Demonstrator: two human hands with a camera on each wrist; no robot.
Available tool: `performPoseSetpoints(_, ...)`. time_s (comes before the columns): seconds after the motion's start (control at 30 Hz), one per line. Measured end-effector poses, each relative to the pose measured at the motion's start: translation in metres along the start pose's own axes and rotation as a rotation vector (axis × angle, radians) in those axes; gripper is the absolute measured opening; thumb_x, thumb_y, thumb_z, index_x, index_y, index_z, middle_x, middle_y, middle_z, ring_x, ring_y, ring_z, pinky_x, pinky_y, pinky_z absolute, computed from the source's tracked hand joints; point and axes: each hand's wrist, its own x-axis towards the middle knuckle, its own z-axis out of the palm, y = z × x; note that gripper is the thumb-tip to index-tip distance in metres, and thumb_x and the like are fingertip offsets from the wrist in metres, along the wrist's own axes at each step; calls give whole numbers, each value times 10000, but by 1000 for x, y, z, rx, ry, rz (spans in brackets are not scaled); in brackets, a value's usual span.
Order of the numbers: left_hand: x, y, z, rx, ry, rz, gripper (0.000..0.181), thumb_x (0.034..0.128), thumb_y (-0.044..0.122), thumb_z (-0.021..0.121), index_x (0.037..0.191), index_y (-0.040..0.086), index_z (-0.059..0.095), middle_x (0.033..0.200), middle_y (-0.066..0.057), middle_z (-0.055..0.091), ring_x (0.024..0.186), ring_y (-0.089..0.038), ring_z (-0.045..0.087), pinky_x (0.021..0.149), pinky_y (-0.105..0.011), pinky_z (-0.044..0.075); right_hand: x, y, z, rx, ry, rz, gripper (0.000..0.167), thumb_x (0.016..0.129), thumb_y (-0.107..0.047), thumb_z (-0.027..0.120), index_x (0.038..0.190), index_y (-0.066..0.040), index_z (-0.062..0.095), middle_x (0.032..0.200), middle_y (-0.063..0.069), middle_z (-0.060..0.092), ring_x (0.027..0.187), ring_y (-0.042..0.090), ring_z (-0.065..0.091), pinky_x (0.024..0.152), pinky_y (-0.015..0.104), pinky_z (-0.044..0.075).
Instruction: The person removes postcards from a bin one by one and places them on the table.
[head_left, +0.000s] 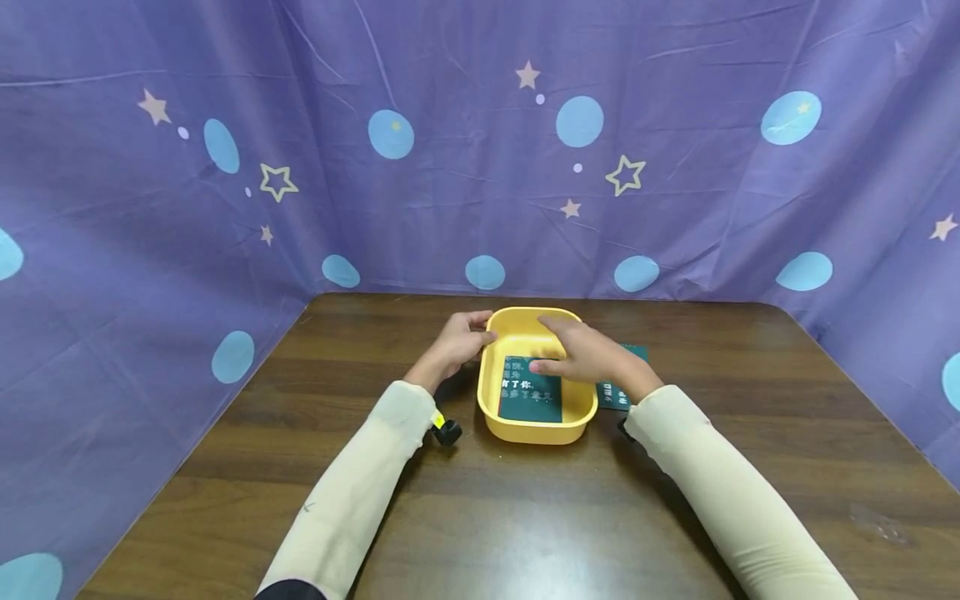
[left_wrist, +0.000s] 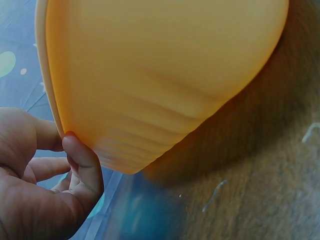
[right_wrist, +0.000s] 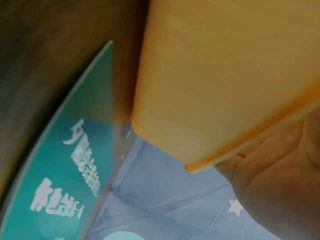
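Observation:
A yellow plastic basin [head_left: 536,432] with rounded corners stands on the wooden table. Inside it lies a dark green card [head_left: 531,408] with white printed characters. At the basin's far left side, my left hand [head_left: 456,343] pinches the rim between thumb and finger; the left wrist view shows this hand [left_wrist: 45,195] at the edge. Over the right side of the basin is my right hand [head_left: 588,354], its fingers and thumb spread apart above the inside. In the right wrist view its palm [right_wrist: 280,185] shows beyond the rim, and the fingertips are hidden.
Another green card [head_left: 636,352] with white characters lies on the table right of the basin, partly covered by my right forearm. A purple curtain [head_left: 480,217] with stars and blue dots hangs behind the table [head_left: 480,517]. A small clear scrap [head_left: 879,523] lies at the right.

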Motion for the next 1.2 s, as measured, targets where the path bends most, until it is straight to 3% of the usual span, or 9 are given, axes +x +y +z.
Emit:
performPoseSetpoints(0.13, 0, 0, 0, 3, 1, -5, 559, 990, 14, 617, 1527, 28, 461, 1346, -175, 562, 1111, -329, 670, 774, -328, 636, 0, 0, 5, -34, -97, 13, 1047, 881, -648, 698, 1613, -35, 268, 1578, 178, 422, 1436, 343, 422, 1183, 537, 365)
performPoseSetpoints(0.4, -2, 0, 0, -3, 0, -28, 561, 995, 24, 618, 1531, 33, 455, 1358, -169, 553, 1116, -325, 669, 784, -332, 634, 0, -5, 12, -156, -195, 10, 1129, 827, -753, 667, 1609, -33, 285, 1597, 125, 411, 1476, 314, 369, 1233, 588, 223)
performPoseSetpoints(0.77, -2, 1, -1, -5, -7, -19, 555, 997, 26, 613, 1530, 31, 457, 1334, -165, 542, 1098, -334, 671, 747, -312, 634, 1, -9, 18, -307, -239, 21, 1106, 791, -767, 692, 1591, -77, 364, 1463, 118, 574, 1325, 269, 544, 1225, 567, 214)
performPoseSetpoints(0.97, -1, 2, -1, -7, -9, -11, 554, 1000, 22, 607, 1532, 28, 452, 1324, -166, 539, 1086, -323, 675, 748, -312, 635, 1, -11, 16, -280, -247, 57, 1038, 779, -714, 747, 1568, -119, 429, 1462, 83, 581, 1309, 244, 552, 1227, 568, 194)
performPoseSetpoints(1.2, -1, 2, 0, -5, -12, -10, 555, 998, 27, 611, 1531, 33, 456, 1325, -162, 545, 1069, -321, 683, 730, -306, 634, 2, -11, 16, -285, -233, 60, 1062, 766, -709, 765, 1562, -92, 428, 1432, 80, 605, 1294, 241, 560, 1213, 574, 229)
